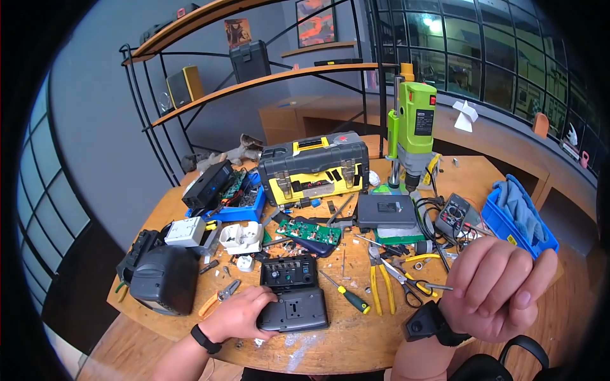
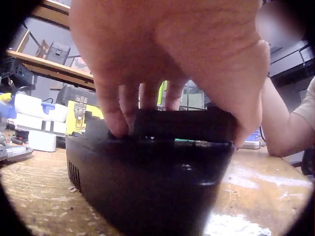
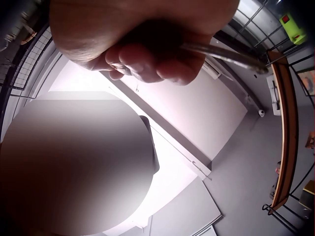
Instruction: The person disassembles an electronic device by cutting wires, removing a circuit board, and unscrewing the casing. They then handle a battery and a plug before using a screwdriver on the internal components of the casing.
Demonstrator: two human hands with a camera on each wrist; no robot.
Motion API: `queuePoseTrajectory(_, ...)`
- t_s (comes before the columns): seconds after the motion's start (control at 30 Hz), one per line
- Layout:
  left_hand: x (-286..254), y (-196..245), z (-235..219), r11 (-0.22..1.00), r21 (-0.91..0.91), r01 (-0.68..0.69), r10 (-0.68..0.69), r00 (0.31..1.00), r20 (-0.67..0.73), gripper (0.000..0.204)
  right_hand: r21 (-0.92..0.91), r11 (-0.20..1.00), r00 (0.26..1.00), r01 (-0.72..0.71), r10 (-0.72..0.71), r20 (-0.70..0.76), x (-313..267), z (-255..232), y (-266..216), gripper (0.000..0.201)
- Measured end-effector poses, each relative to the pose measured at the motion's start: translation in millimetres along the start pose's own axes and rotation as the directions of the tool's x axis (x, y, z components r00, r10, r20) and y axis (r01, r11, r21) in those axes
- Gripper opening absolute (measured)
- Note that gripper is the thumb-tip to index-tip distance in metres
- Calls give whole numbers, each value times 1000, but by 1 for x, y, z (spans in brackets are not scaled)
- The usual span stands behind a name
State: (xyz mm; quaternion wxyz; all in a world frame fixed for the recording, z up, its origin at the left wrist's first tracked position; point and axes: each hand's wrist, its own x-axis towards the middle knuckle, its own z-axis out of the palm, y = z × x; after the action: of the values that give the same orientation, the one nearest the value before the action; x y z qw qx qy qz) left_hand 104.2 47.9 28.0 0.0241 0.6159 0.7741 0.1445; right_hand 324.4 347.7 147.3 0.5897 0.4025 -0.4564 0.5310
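My left hand (image 1: 244,312) grips the left side of a black plastic device casing (image 1: 298,309) on the wooden table. In the left wrist view its fingers (image 2: 114,120) and thumb straddle a raised part of the casing (image 2: 147,182). Behind its near half, the casing's other part (image 1: 289,272) shows inner fittings. Raised at the right, my right hand (image 1: 499,286) is curled around a thin metal rod (image 3: 226,56), whose rounded tip sticks out; the rest is hidden in the fist. Right of the casing lies a green-handled screwdriver (image 1: 353,299).
Yellow-handled pliers (image 1: 382,286) and scissors (image 1: 410,286) lie at the right. Behind stand a yellow-black toolbox (image 1: 314,168), a green drill press (image 1: 416,120) and a circuit board (image 1: 308,232). A dark housing (image 1: 165,279) sits left; a blue bin (image 1: 527,228) holds cloth.
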Motion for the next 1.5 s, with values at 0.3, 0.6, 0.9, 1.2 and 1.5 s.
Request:
queuePoseTrajectory(0.3,7,3,-49,997,70,-45,53,992,-112,74,45,997,997,-61,63,-42,-1,-1,1,21)
queuePoseTrajectory(0.6,118,-30,-95,980,194,-32,68,981,-182,72,-131,951,934,-279,300,196,-14,49,37,18)
queuePoseTrajectory(0.9,208,-89,-127,933,276,232,-153,948,-281,72,-362,904,824,-228,377,422,-29,74,53,12)
queuePoseTrajectory(1.2,277,-150,-134,929,127,348,-279,883,-378,76,-360,869,713,-338,487,504,-33,67,63,8)
queuePoseTrajectory(1.5,323,-183,-113,889,137,438,-376,866,-331,81,-411,835,704,-366,538,464,-23,57,63,11)
